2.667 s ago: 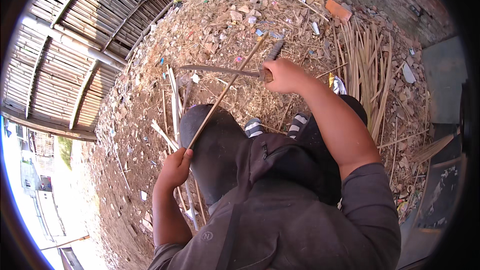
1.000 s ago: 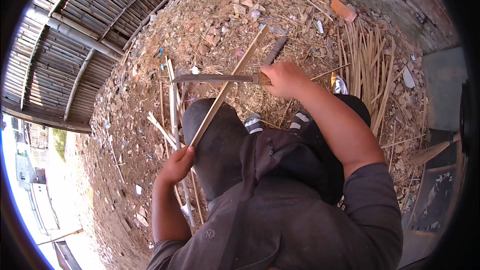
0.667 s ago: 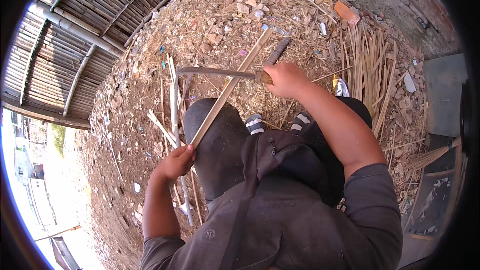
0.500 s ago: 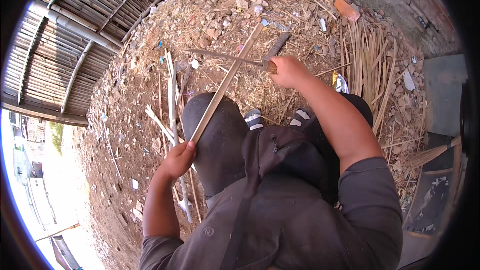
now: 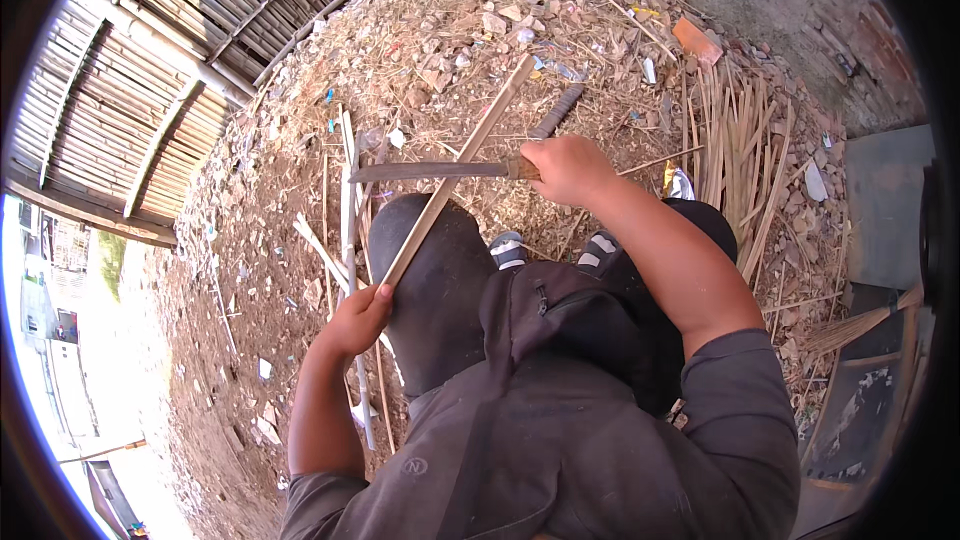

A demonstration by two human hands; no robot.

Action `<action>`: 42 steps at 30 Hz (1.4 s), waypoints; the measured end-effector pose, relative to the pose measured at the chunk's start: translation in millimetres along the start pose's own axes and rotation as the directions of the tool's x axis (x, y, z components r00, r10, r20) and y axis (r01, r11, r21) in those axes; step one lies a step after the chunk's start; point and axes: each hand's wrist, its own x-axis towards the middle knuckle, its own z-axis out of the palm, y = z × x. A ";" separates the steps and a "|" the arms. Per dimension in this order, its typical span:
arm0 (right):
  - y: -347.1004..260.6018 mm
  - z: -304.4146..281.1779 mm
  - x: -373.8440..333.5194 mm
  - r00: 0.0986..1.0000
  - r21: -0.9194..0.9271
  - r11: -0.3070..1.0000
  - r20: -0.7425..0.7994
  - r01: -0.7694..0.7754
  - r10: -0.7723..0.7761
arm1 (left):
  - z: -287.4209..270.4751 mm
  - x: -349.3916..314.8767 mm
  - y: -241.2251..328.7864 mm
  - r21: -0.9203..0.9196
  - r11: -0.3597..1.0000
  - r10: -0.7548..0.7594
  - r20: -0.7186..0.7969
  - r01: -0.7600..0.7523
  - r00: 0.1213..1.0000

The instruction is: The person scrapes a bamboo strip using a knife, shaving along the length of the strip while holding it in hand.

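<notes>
My left hand (image 5: 362,320) is closed round the near end of a pale split bamboo strip (image 5: 487,126). The strip slants up and away to the right, passing over my left knee. My right hand (image 5: 568,170) grips the wooden handle of a long machete (image 5: 425,170). Its dark blade points left and lies across the strip, a little beyond my knee; whether it cuts into the wood I cannot tell. On the ground just beyond my right hand rests a dark ridged handle-like piece (image 5: 557,111), its near end hidden behind the hand.
A heap of split bamboo strips (image 5: 735,140) lies to the right. More pale sticks (image 5: 348,210) lie left of my knee. Stones and litter cover the ground, with an orange brick piece (image 5: 697,41) near the wall. A bamboo slat fence (image 5: 150,90) stands at the left.
The machete's blade has come nearer along the strip and turned to show its broad side. My right hand has moved slightly nearer and left. My left hand keeps its grip.
</notes>
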 end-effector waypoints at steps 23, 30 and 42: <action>15.4 3.8 -3.7 0.994 -0.042 0.995 -0.058 0.087 -0.090 | 3.5 -7.8 5.0 0.188 0.975 0.124 -0.030 -0.116 0.992; 56.1 -2.1 2.1 0.954 0.158 0.951 -0.103 -0.265 0.283 | 0.1 1.6 2.1 0.095 0.990 0.103 0.014 -0.104 0.995; 121.2 -19.1 2.0 0.662 0.775 0.553 -0.243 -0.308 0.709 | -51.1 16.3 27.3 -0.156 0.987 0.028 -0.059 -0.037 0.998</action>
